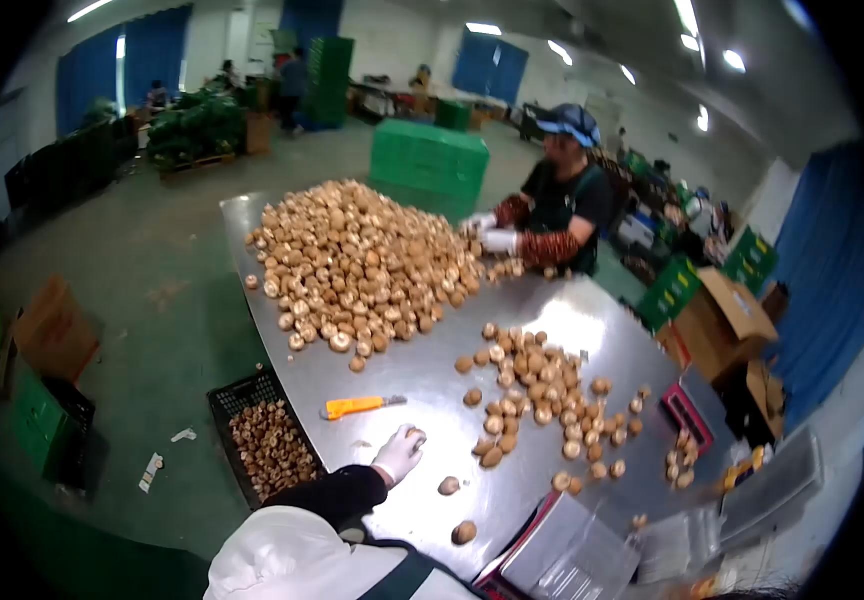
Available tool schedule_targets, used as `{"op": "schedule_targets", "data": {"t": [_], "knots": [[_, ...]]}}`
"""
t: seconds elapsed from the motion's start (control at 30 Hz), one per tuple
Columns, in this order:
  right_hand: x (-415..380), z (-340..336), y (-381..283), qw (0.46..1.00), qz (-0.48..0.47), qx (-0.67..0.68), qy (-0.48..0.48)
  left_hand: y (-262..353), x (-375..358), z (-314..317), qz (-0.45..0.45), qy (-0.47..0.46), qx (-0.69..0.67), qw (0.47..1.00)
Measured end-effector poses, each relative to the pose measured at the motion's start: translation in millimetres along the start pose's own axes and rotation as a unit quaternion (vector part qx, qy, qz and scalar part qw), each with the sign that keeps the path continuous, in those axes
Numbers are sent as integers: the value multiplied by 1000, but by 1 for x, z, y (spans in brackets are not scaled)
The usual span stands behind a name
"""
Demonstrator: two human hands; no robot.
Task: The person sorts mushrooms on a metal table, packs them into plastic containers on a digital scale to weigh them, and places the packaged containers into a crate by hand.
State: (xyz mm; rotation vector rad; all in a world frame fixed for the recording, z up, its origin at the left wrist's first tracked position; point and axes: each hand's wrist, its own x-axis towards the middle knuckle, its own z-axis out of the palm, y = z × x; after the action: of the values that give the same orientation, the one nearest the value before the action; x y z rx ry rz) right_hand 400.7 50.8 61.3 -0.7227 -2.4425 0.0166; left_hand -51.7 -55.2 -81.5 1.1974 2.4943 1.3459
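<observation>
Left hand (399, 453) in a white glove rests on the shiny steel table (422, 375), fingers curled together around a small round brown mushroom (416, 436), as far as the view shows. Right hand is not visible. Orange plastic-handled utility knife (362, 405) lies flat just beyond the hand. Loose scatter of tan mushrooms (537, 395) sits to the right; a big heaped pile (362, 265) lies farther off. Black slatted plastic crate (262, 445) of mushrooms stands on the floor. A co-worker's white-gloved hands (492, 232) touch the pile.

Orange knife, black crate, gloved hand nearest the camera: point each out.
Orange knife (352, 406): head view, on the orange handle.
Black crate (235, 394): head view, on its upper rim.
Left hand (399, 453): head view, middle of the white glove, resting on the table.
</observation>
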Motion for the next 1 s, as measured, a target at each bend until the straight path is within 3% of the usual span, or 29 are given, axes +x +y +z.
{"op": "schedule_targets", "data": {"t": [0.07, 0.1, 0.13, 0.17, 0.23, 0.3, 0.37, 0.5, 0.63, 0.77, 0.87, 0.93, 0.97, 1.0], "knots": [[-31, 3, -2, 992, 95, 57, -63, 8, -8, 8, -18, -64, -35, 997], [-9, -12, -22, 997, 67, 11, -40, 21, -9, 7, -42, -91, -53, 994], [9, -22, -35, 999, 35, -36, -19, 36, -13, 4, -10, -92, -19, 996], [12, -21, -37, 997, 64, -28, -15, 46, -16, 4, 30, -85, 14, 996], [-1, -16, -37, 977, 194, 20, -88, 47, -20, 20, 75, -125, 46, 988], [10, -19, -53, 989, 139, -14, -42, 66, -19, 17, 119, -205, 118, 964], [20, -16, -64, 990, 138, -21, -37, 75, -14, 18, 143, -223, 138, 954], [49, 27, -100, 983, 111, 144, -13, 74, -3, 25, 144, -275, 194, 930], [75, 120, -135, 952, 56, 254, -162, 67, 14, 12, 83, -319, 178, 927], [72, 192, -152, 963, 55, 57, -257, 37, 26, 21, 91, -300, 125, 941], [66, 228, -136, 959, 69, 34, -274, 21, 37, 20, 92, -318, 39, 943], [53, 271, -105, 891, 312, 206, -257, 14, 53, 16, 61, -324, -18, 944], [80, 255, -109, 875, 363, 188, -259, 10, 64, 13, 39, -323, -40, 945], [101, 253, -107, 901, 336, 161, -223, -7, 77, 24, 69, -266, -89, 957]]}}
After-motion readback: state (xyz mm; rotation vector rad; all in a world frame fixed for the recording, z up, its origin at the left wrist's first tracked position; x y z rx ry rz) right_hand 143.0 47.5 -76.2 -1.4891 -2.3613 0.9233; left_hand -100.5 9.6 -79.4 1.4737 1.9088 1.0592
